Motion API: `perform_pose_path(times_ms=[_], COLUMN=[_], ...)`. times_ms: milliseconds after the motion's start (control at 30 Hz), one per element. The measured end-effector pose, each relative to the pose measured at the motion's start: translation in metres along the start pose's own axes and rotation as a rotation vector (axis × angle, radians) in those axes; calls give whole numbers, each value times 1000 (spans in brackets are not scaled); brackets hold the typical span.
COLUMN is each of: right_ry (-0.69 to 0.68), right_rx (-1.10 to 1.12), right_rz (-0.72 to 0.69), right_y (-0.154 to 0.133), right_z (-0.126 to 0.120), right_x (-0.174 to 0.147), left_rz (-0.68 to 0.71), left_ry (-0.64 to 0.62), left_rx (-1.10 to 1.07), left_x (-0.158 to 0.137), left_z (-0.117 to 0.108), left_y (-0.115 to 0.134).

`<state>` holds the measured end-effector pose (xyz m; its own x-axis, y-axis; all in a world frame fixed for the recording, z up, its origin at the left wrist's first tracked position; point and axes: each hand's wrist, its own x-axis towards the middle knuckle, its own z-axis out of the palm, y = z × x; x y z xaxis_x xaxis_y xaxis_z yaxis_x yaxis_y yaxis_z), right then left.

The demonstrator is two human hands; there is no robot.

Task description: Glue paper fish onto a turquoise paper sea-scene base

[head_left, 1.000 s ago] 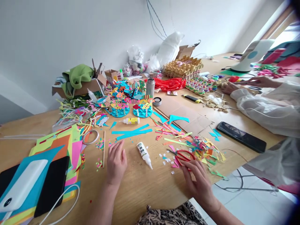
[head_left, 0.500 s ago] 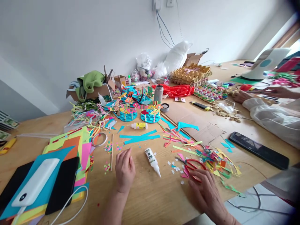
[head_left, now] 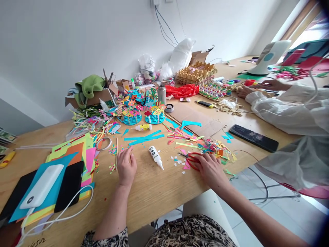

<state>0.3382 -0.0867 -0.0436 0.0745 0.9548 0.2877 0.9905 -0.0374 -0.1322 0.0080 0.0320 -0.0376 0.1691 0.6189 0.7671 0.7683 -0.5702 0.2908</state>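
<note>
My left hand [head_left: 126, 167] rests on the table with its fingers curled in; nothing shows in it. Just beside it lies a thin wooden stick [head_left: 117, 154]. My right hand [head_left: 210, 168] has its fingers bent over the red handles of a pair of scissors [head_left: 193, 157], which lie flat with the blades pointing left. Part of the handles is hidden under the fingers. Between my hands is a white glue bottle [head_left: 155, 156] on its side, nozzle toward me. Small white and pink paper bits [head_left: 177, 160] are scattered by the blades.
Blue paper strips [head_left: 144, 138], a yellow-labelled bottle [head_left: 143, 127] and two fish-decorated blue crafts [head_left: 155, 118] are farther back. Coloured sheets [head_left: 88, 154] and a white power bank [head_left: 42, 187] lie left. On the right are a phone [head_left: 253, 138] and another person's sleeve [head_left: 282, 109].
The camera view has shifted, bringing my lap into sight. My right hand's fingers have settled farther over the scissors' handles. My left hand stays curled on the table.
</note>
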Motion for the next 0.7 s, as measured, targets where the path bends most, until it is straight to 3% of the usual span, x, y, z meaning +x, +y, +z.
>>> perform_pose_path(times_ms=[133, 333, 500, 700], right_ry=[-27, 49, -41, -179], right_rx=[-1, 114, 82, 20], right_rz=[27, 80, -77, -235], right_y=[2, 1, -29, -72], right_z=[3, -7, -15, 7], right_x=[2, 17, 65, 132], left_rz=[-9, -14, -5, -31], left_ry=[-6, -5, -14, -15], left_rx=[-9, -33, -26, -41], left_x=[1, 2, 3, 3], left_z=[-1, -2, -3, -3], left_y=[0, -1, 0, 0])
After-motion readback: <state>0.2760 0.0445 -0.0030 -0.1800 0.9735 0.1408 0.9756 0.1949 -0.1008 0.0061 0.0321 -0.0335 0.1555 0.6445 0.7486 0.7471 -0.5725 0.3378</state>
